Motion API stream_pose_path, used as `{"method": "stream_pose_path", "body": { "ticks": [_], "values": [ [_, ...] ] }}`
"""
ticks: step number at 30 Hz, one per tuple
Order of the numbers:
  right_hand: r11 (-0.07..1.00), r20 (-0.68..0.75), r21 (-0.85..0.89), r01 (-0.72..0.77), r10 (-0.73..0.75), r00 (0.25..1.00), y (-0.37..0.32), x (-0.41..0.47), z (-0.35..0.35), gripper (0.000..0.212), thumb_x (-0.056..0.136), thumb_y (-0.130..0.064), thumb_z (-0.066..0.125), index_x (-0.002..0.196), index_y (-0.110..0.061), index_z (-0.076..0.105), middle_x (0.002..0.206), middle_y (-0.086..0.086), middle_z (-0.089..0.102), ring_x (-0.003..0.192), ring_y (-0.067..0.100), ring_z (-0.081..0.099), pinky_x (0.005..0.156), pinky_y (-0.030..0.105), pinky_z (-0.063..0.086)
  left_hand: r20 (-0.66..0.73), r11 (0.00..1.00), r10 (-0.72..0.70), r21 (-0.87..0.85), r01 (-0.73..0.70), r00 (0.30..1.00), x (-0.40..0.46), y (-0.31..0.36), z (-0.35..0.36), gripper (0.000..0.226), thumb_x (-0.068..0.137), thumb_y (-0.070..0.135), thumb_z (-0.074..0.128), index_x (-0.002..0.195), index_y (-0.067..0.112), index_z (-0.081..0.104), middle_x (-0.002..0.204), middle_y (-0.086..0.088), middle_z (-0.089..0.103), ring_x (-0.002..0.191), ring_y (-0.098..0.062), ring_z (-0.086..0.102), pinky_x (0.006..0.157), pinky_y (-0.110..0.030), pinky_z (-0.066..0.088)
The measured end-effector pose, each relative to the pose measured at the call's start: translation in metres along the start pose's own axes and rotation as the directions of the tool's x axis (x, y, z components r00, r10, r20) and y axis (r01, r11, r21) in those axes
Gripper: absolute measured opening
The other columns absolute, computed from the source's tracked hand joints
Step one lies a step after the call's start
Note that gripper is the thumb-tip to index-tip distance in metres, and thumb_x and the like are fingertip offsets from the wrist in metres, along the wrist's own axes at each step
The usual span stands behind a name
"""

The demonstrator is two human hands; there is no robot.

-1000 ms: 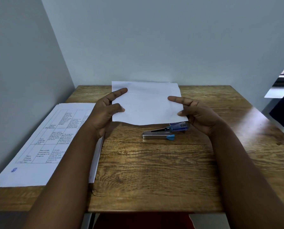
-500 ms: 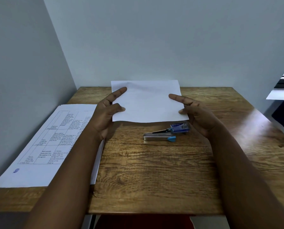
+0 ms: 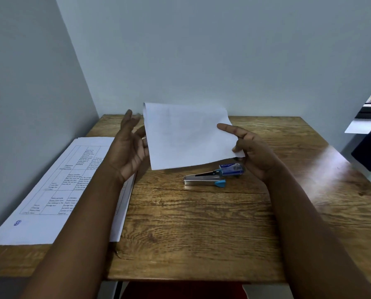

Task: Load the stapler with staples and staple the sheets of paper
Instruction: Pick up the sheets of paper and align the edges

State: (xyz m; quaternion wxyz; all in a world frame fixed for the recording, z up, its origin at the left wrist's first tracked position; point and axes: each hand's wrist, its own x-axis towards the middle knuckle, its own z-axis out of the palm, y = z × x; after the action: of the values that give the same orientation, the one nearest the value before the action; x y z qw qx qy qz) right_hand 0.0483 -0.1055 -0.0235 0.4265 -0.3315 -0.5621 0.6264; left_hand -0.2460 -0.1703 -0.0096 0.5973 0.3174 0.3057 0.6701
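Observation:
A few blank white sheets of paper (image 3: 186,137) are held upright above the wooden table (image 3: 202,234). My right hand (image 3: 253,152) pinches their lower right corner, with the index finger stretched across the front. My left hand (image 3: 130,147) is flat, fingers pointing up, with its palm against the sheets' left edge and gripping nothing. Below the sheets a silver stapler (image 3: 204,182) with a blue end lies on the table. A small blue staple box (image 3: 232,169) rests at the stapler's right end, just under my right hand.
A stack of printed sheets with a table on them (image 3: 57,190) lies along the table's left side, partly under my left forearm. Walls close off the back and left. A dark object and a window ledge (image 3: 366,126) are at the far right.
My left hand has let go of the sheets' left edge and opened flat beside it. The sheets now hang from my right hand alone, tilted slightly.

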Motion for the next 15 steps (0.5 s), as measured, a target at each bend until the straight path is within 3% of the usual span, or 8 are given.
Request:
{"method": "stream_pose_path", "body": {
  "ticks": [2, 3, 6, 8, 10, 13, 15],
  "values": [
    [1.000, -0.009, 0.022, -0.006, 0.006, 1.000, -0.001, 0.000, -0.002, 0.064, 0.080, 0.016, 0.031, 0.124, -0.012, 0.068, 0.127, 0.005, 0.069, 0.094, 0.041, 0.055, 0.071, 0.039, 0.039, 0.025, 0.999, -0.035, 0.019, 0.034, 0.999, 0.003, 0.009, 0.001, 0.046, 0.096, 0.040, 0.058, 0.136, 0.020, 0.048, 0.121, -0.010, 0.069, 0.098, -0.021, 0.069, 0.076, -0.036, 0.062],
    [0.999, 0.001, 0.035, -0.014, 0.014, 1.000, -0.001, 0.000, -0.003, 0.065, 0.077, 0.015, 0.029, 0.121, -0.009, 0.070, 0.123, 0.006, 0.071, 0.098, 0.036, 0.064, 0.076, 0.041, 0.042, 0.045, 0.997, -0.061, 0.042, 0.059, 0.997, 0.005, 0.012, 0.002, 0.048, 0.096, 0.045, 0.055, 0.135, 0.017, 0.049, 0.114, -0.010, 0.072, 0.095, -0.021, 0.072, 0.072, -0.033, 0.062],
    [0.999, 0.038, 0.020, -0.042, 0.041, 0.998, -0.002, -0.001, -0.006, 0.065, 0.069, 0.012, 0.028, 0.112, -0.004, 0.074, 0.119, 0.013, 0.072, 0.098, 0.036, 0.065, 0.080, 0.043, 0.043, 0.128, 0.956, -0.256, 0.179, 0.231, 0.958, 0.013, 0.021, 0.006, 0.062, 0.094, 0.053, 0.054, 0.140, 0.011, 0.047, 0.126, -0.024, 0.066, 0.115, -0.031, 0.067, 0.091, -0.038, 0.058],
    [0.999, 0.063, -0.037, -0.037, 0.040, 0.997, -0.002, -0.002, -0.006, 0.064, 0.066, 0.009, 0.030, 0.109, -0.003, 0.076, 0.118, 0.008, 0.073, 0.098, 0.029, 0.067, 0.074, 0.033, 0.052, 0.119, 0.876, -0.388, 0.356, 0.326, 0.914, 0.020, 0.023, 0.010, 0.065, 0.091, 0.053, 0.060, 0.140, 0.012, 0.049, 0.126, -0.021, 0.066, 0.111, -0.027, 0.069, 0.093, -0.036, 0.056],
    [0.996, 0.085, -0.083, -0.041, 0.048, 0.995, -0.003, -0.003, -0.005, 0.064, 0.063, 0.008, 0.031, 0.107, -0.004, 0.077, 0.116, 0.002, 0.074, 0.101, 0.019, 0.070, 0.074, 0.028, 0.058, 0.082, 0.792, -0.477, 0.472, 0.388, 0.875, 0.027, 0.021, 0.017, 0.063, 0.084, 0.052, 0.068, 0.132, 0.015, 0.057, 0.113, -0.012, 0.073, 0.092, -0.019, 0.074, 0.077, -0.031, 0.061],
    [0.992, 0.112, -0.110, -0.065, 0.077, 0.991, -0.002, -0.002, -0.004, 0.066, 0.061, 0.008, 0.032, 0.107, -0.005, 0.077, 0.120, 0.009, 0.072, 0.107, 0.032, 0.067, 0.084, 0.038, 0.055, 0.048, 0.668, -0.553, 0.623, 0.408, 0.832, 0.033, 0.016, 0.034, 0.046, 0.080, 0.052, 0.072, 0.110, 0.017, 0.074, 0.099, -0.005, 0.076, 0.077, -0.013, 0.075, 0.059, -0.024, 0.060],
    [0.990, 0.114, -0.128, -0.065, 0.080, 0.990, -0.003, -0.002, -0.003, 0.066, 0.061, 0.008, 0.032, 0.108, -0.006, 0.077, 0.125, 0.009, 0.069, 0.109, 0.032, 0.066, 0.082, 0.036, 0.056, 0.014, 0.572, -0.561, 0.729, 0.375, 0.828, 0.037, 0.013, 0.046, 0.036, 0.085, 0.052, 0.068, 0.096, 0.019, 0.079, 0.088, -0.001, 0.075, 0.065, -0.010, 0.070, 0.053, -0.021, 0.057]
  ]
}}
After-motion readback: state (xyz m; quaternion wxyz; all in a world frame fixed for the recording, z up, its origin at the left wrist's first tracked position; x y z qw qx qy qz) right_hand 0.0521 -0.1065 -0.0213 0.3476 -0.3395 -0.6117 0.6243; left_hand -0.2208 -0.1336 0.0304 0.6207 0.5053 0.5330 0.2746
